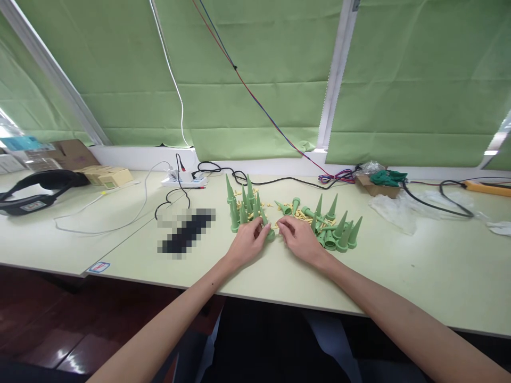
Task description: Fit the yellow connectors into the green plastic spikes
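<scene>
My left hand (248, 240) is closed around a green cone (270, 232) that leans at the table's middle, its wide base towards the right. Close by on the right, my right hand (297, 238) has its fingertips pinched together; whatever they hold is too small to make out. Several green cones (233, 215) stand upright behind my left hand, with small yellow pieces (261, 199) among them. Beyond my right hand lies another group of green cones (342, 239), some standing and some on their sides, around more yellow pieces (305, 215).
A white power strip (183, 180) and black cables lie at the back. To the left are a black headset (35, 194) and yellow boxes (107, 175). A cardboard box (377, 187) with green cloth and plastic bags (399, 211) sit at the right.
</scene>
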Action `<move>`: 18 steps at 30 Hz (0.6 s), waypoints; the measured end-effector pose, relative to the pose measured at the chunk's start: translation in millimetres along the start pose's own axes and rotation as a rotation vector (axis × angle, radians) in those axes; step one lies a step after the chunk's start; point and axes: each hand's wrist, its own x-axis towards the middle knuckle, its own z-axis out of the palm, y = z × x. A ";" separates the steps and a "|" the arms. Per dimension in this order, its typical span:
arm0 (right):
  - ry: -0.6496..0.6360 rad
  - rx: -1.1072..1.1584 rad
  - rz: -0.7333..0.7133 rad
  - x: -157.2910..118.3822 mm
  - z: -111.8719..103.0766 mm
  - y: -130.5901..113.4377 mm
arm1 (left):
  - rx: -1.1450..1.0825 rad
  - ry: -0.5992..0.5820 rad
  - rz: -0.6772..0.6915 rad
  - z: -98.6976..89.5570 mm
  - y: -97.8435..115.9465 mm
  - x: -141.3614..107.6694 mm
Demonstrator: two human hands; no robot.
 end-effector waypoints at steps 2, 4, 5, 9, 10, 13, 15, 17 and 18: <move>-0.002 0.009 0.003 -0.1 0.3 0.3 | -0.006 0.003 -0.002 -0.1 -0.1 0.0; -0.005 0.019 0.007 0.0 0.8 1.1 | -0.012 0.008 -0.005 -0.2 -0.3 -0.1; -0.007 0.023 0.010 0.0 1.1 1.6 | -0.017 0.010 -0.008 -0.2 -0.4 -0.3; -0.018 0.031 0.024 0.0 1.3 2.6 | -0.042 0.025 -0.018 -0.4 0.1 -0.9; -0.021 0.030 0.027 -0.1 1.2 2.6 | -0.043 0.029 -0.020 -0.6 0.4 -1.0; -0.026 0.028 0.030 -0.4 0.8 2.1 | -0.027 0.039 -0.017 -0.9 1.1 -1.2; -0.026 0.027 0.029 -0.3 0.5 1.5 | -0.013 0.042 -0.011 -1.2 1.3 -1.3; -0.030 0.027 0.031 -0.1 0.2 0.7 | -0.007 0.041 -0.003 -1.3 1.6 -1.4; -0.032 0.026 0.033 0.0 0.1 0.3 | -0.005 0.038 0.000 -1.3 1.8 -1.4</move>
